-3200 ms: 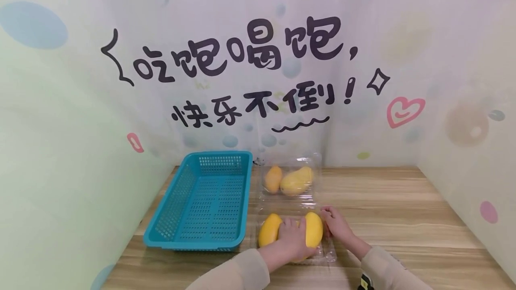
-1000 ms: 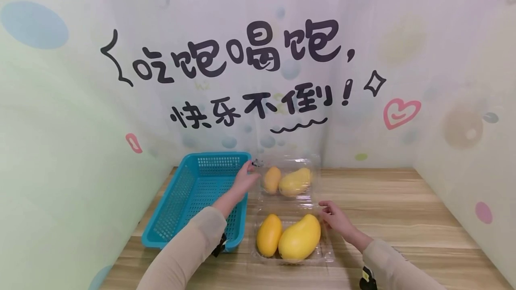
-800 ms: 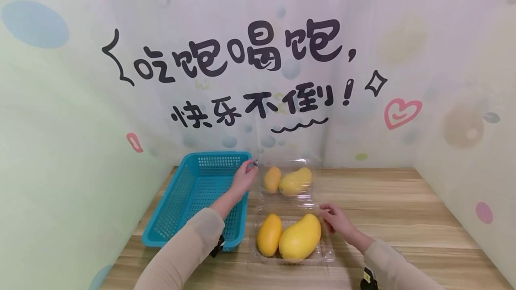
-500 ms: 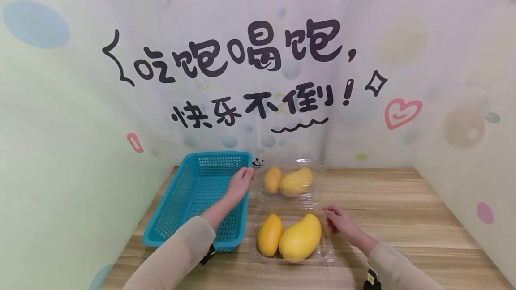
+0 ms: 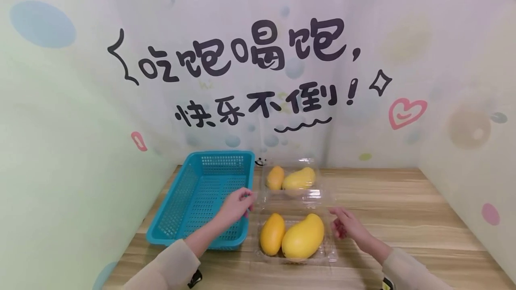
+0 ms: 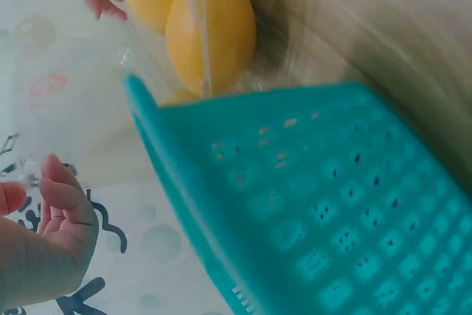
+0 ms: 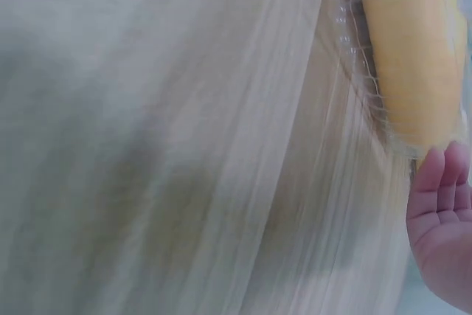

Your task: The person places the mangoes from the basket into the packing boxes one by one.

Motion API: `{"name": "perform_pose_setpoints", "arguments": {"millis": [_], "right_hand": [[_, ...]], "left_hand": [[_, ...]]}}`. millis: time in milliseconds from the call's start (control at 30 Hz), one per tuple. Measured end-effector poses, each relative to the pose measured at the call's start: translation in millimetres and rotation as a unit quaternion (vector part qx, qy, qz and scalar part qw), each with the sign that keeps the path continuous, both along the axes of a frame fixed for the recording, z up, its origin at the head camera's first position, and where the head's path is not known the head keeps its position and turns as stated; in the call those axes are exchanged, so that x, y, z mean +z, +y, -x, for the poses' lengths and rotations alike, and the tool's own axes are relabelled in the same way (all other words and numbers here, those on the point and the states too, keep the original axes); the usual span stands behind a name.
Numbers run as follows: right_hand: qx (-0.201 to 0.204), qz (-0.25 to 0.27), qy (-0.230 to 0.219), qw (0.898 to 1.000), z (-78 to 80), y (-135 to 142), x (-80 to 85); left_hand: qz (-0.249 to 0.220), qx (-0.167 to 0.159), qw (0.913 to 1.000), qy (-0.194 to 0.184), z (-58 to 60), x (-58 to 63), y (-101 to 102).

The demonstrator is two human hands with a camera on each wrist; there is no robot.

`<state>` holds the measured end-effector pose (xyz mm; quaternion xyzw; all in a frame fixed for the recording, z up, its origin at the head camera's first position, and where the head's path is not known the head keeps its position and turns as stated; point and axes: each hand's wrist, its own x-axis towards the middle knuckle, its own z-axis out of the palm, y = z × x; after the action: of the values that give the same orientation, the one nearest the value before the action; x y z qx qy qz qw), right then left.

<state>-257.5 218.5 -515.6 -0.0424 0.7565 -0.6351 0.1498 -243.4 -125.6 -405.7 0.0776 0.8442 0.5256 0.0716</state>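
In the head view, a clear plastic clamshell box holds two yellow mangoes, a small mango on the left and a larger mango on the right. Its clear lid is raised and tilted forward at the back. My left hand, above the basket's right rim, pinches the lid's left edge; the left wrist view shows its fingers bent by the plastic. My right hand is beside the lid's right corner, fingers loosely bent and no thing visible between them. Its thumb is hidden in the right wrist view.
A teal perforated basket stands left of the box with nothing inside. Behind the lid two more mangoes show through clear plastic. Wood-grain table extends to the right; a printed curtain closes off the back.
My left hand let go of the mangoes, reached to the back left, then came forward and down as the lid tilted forward. My right hand shifted slightly right and down.
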Motion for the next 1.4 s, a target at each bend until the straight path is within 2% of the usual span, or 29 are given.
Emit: {"name": "perform_pose_setpoints", "arguments": {"millis": [233,467,633,733,967,1067,1200,1300,1400], "right_hand": [[0.063,0.032,-0.046,0.996,-19.4,10.3,9.3],[0.138,0.063,-0.078,0.985,-36.5,15.7,12.5],[0.152,0.056,-0.078,0.984,-44.8,17.1,12.2],[0.150,0.052,-0.084,0.984,-49.2,15.1,12.3],[0.135,0.078,-0.108,0.982,-55.7,8.7,10.2],[0.131,0.083,-0.108,0.982,-57.0,6.8,9.1],[0.118,0.076,-0.103,0.985,-59.8,3.7,6.4],[0.115,0.072,-0.098,0.986,-61.9,0.8,4.6],[0.115,0.078,-0.095,0.986,-63.3,-1.2,3.8]], "left_hand": [[-0.014,-0.037,0.9983,-0.043,-27.3,-19.0,-6.7],[-0.002,-0.087,0.9961,-0.017,-52.6,-36.0,-1.8],[0.024,-0.105,0.9942,0.006,-63.7,-51.1,4.9],[0.029,-0.113,0.9932,0.000,-69.1,-59.6,6.9],[0.013,-0.106,0.9933,-0.043,-74.7,-75.8,2.8],[-0.024,-0.101,0.9917,-0.075,-76.1,-79.7,1.9],[-0.090,-0.085,0.9843,-0.126,-78.9,-84.0,2.3],[-0.113,-0.071,0.9832,-0.125,-80.5,-87.8,3.2],[-0.115,-0.051,0.9867,-0.103,-81.5,-91.8,3.1]]}}
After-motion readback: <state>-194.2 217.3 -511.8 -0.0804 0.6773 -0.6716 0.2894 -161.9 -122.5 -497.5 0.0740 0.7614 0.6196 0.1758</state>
